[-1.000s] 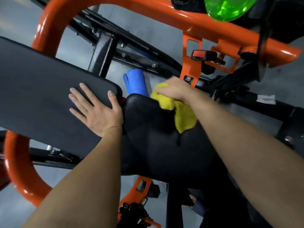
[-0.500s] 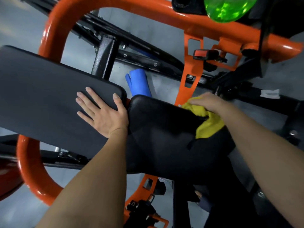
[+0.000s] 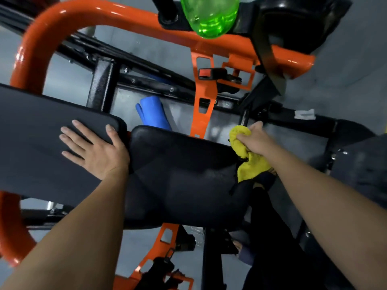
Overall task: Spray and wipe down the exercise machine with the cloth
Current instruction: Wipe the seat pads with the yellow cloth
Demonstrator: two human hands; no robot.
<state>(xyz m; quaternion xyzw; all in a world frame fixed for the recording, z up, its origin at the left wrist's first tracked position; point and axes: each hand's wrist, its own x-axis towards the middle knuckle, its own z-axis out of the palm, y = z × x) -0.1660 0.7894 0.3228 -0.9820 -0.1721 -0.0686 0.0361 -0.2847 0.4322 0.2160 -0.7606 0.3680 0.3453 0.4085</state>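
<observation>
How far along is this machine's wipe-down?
Spraying seems done: the green spray bottle sits aside. In hand: right hand grips the yellow cloth at the right edge of the seat pad; left hand rests on the back pad. The orange frame probably remains.

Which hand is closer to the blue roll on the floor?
Left. The left hand lies flat on the back pad, just left of the blue roll. The right hand, gripping the cloth, is farther off to the roll's right.
</observation>
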